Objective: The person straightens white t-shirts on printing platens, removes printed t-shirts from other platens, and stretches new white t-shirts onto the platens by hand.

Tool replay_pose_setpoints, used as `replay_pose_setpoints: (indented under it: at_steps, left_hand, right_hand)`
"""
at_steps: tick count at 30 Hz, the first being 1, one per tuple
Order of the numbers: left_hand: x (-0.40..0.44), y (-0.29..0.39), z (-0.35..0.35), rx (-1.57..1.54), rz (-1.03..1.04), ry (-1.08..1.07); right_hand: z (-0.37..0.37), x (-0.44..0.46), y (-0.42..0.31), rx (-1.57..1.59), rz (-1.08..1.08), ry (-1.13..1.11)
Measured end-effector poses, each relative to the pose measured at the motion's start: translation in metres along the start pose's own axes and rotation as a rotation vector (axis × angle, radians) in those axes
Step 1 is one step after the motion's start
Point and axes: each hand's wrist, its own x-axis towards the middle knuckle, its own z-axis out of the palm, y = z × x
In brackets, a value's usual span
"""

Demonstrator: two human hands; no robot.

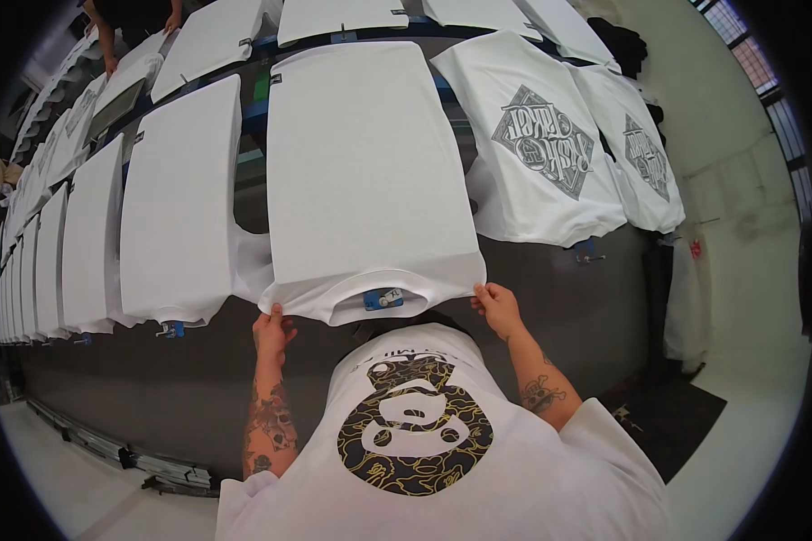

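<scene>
A plain white shirt lies stretched over a flat board directly in front of me, its collar towards me. My left hand pinches the shirt's edge at the left shoulder. At the right shoulder, my right hand has its fingers closed on the same shirt's edge. Between the hands, the neck opening shows a blue and white label.
More white shirts on boards run off to the left and in a far row. Two printed shirts hang over boards at the right. Another person's arms show at the upper left. A pale wall stands at the right.
</scene>
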Motion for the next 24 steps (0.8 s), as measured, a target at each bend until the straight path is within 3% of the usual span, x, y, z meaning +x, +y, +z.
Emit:
replay_pose_setpoints:
  at_steps: [5,8,9,11,13,15,17,22,24]
  left_hand:
    - [0.022,-0.016,0.002,-0.177,-0.003,-0.127]
    - [0.016,-0.007,0.0,-0.494,-0.098,-0.432]
    - [0.012,0.002,0.003,-0.579,-0.183,-0.442]
    - [0.011,0.01,0.013,-0.658,-0.274,-0.44]
    - [0.02,0.003,0.031,-0.595,-0.202,-0.236]
    - [0.041,-0.01,0.029,-0.64,-0.155,-0.165]
    - [0.035,-0.001,0.027,-0.862,-0.003,0.074]
    - [0.02,0.005,0.002,-1.028,0.018,-0.045]
    - [0.017,0.003,0.004,-1.022,0.001,-0.2]
  right_hand:
    - [-0.006,0.019,0.002,0.086,0.124,-0.139]
    - [-0.013,0.036,0.01,0.307,0.276,-0.297]
    - [-0.012,0.041,0.006,0.302,0.273,-0.319]
    - [-0.008,0.05,-0.004,0.537,0.5,-0.251]
    - [0.002,0.062,-0.001,0.534,0.491,-0.262]
    - [0.012,0.067,-0.007,0.797,0.459,-0.17]
    - [0.02,0.089,0.016,0.822,0.378,-0.141]
    - [0.014,0.085,0.012,0.905,0.26,0.049]
    - [0.01,0.078,0.01,0.919,0.232,0.056]
